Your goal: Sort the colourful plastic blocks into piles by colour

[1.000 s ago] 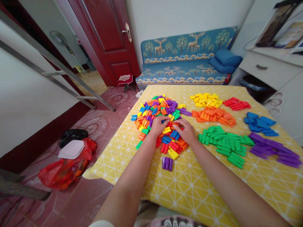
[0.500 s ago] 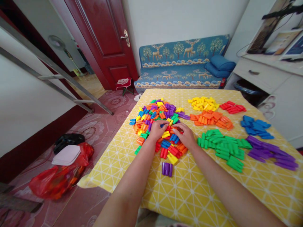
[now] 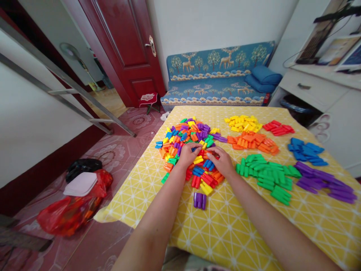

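My left hand reaches into a mixed heap of plastic building blocks, its fingers curled inward. A bit of blue shows between its thumb and fingers, but I cannot make out what it grips. Just to the right, my right hand lies over the heap's edge, thumb and fingers apart, near orange and red blocks. Below it are blue blocks and a yellow block. A few joined purple blocks lie apart, nearer to me.
Sorted piles lie on the right: yellow, red, orange, green, blue and purple. The table's yellow cloth runs beneath. Bags lie on the floor at left; a sofa stands behind.
The whole view has shifted very slightly. Both hands stay at the same spot in the heap, and the piles have not moved.
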Demonstrator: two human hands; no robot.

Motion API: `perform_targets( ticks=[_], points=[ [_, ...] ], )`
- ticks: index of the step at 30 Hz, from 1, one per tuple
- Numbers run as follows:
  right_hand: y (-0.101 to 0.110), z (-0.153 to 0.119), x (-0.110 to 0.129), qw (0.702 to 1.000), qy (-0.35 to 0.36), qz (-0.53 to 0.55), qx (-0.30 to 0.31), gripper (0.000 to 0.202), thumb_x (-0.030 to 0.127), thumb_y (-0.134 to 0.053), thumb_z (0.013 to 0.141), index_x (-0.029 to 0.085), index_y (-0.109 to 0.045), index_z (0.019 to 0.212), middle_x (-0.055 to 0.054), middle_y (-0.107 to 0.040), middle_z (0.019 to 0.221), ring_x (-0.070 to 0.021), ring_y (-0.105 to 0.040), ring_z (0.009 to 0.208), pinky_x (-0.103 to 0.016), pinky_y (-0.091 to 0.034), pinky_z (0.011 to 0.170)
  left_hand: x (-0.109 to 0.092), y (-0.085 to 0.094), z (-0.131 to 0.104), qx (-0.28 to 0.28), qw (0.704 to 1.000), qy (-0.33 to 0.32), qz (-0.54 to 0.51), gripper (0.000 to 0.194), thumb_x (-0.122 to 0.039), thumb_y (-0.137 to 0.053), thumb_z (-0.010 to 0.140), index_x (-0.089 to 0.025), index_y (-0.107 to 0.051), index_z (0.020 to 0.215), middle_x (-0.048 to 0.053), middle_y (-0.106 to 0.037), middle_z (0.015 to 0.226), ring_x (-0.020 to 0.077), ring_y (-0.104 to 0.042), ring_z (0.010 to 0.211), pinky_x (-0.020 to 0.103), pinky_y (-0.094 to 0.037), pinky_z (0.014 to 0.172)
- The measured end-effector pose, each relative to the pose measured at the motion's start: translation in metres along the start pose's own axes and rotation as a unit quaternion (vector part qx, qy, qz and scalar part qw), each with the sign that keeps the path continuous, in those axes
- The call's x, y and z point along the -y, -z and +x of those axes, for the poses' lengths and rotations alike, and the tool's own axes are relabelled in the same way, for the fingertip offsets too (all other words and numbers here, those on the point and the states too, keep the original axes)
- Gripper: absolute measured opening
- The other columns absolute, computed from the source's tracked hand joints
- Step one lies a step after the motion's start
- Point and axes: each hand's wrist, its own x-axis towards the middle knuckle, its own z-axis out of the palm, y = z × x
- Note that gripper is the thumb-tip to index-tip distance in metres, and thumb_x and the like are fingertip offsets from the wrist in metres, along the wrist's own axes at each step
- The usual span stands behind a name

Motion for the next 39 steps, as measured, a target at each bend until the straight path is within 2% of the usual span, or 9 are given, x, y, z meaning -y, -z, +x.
perform_targets(
  ticks=[22,28,31,33,35,37,39],
  points=[
    [0.000,-0.003,-0.002,0.999,-0.041,0.027,-0.016,0.021,0.034,-0.057,0.085,0.021,-0.067,0.097,-0.005,-0.065,0.095,-0.0180,-0.061,0.083,-0.031,-0.050,0.075,0.005,-0.001,0.002,0.007,1.000,0.011,-0.012,0.016,-0.015,-0.062,0.082,-0.017,-0.074,0.092,0.007,-0.075,0.095,0.0192,-0.069,0.093,0.033,-0.052,0.089],
    [0.000,-0.007,-0.001,0.998,-0.044,0.036,-0.009,0.022,0.033,-0.057,0.084,0.021,-0.067,0.099,-0.005,-0.065,0.096,-0.0181,-0.061,0.083,-0.032,-0.051,0.077,0.001,0.001,-0.001,0.010,1.000,0.006,-0.005,0.016,-0.016,-0.061,0.083,-0.016,-0.073,0.093,0.007,-0.075,0.096,0.0191,-0.068,0.094,0.033,-0.052,0.090],
    [0.001,-0.009,0.001,0.997,-0.061,0.037,-0.024,0.021,0.032,-0.057,0.083,0.022,-0.067,0.098,-0.004,-0.066,0.094,-0.0185,-0.062,0.082,-0.034,-0.052,0.077,0.001,0.001,-0.001,0.011,1.000,0.008,-0.004,0.016,-0.015,-0.061,0.083,-0.017,-0.073,0.092,0.006,-0.075,0.096,0.0187,-0.068,0.094,0.033,-0.052,0.090],
    [0.003,-0.006,0.002,0.997,-0.049,0.020,-0.052,0.020,0.030,-0.055,0.083,0.022,-0.068,0.097,-0.006,-0.066,0.098,-0.0201,-0.062,0.087,-0.036,-0.052,0.081,0.000,0.001,-0.002,0.009,1.000,0.010,-0.004,0.016,-0.016,-0.061,0.082,-0.017,-0.073,0.092,0.006,-0.075,0.096,0.0188,-0.068,0.094,0.033,-0.052,0.089],
    [0.006,0.004,0.002,0.997,-0.010,-0.024,-0.073,0.023,0.027,-0.055,0.083,0.023,-0.068,0.102,-0.008,-0.063,0.107,-0.0231,-0.059,0.101,-0.040,-0.048,0.091,0.000,0.000,-0.001,0.009,1.000,0.013,-0.008,0.016,-0.015,-0.062,0.082,-0.017,-0.073,0.092,0.006,-0.075,0.095,0.0188,-0.068,0.093,0.032,-0.052,0.089],
    [0.007,0.017,0.002,0.994,0.025,-0.087,-0.057,0.033,0.024,-0.058,0.081,0.025,-0.066,0.114,-0.009,-0.057,0.119,-0.0264,-0.052,0.114,-0.045,-0.042,0.100,0.000,0.001,-0.001,0.013,1.000,0.012,-0.010,0.016,-0.016,-0.061,0.082,-0.017,-0.073,0.092,0.006,-0.075,0.095,0.0186,-0.068,0.092,0.032,-0.052,0.088],
    [0.005,0.030,0.001,0.989,0.019,-0.143,-0.011,0.041,0.020,-0.061,0.079,0.026,-0.064,0.120,-0.010,-0.055,0.123,-0.0294,-0.049,0.116,-0.048,-0.040,0.101,0.000,0.001,-0.001,0.014,1.000,0.009,-0.011,0.016,-0.016,-0.061,0.082,-0.017,-0.073,0.092,0.006,-0.075,0.095,0.0186,-0.068,0.092,0.032,-0.052,0.089]
  ],
)
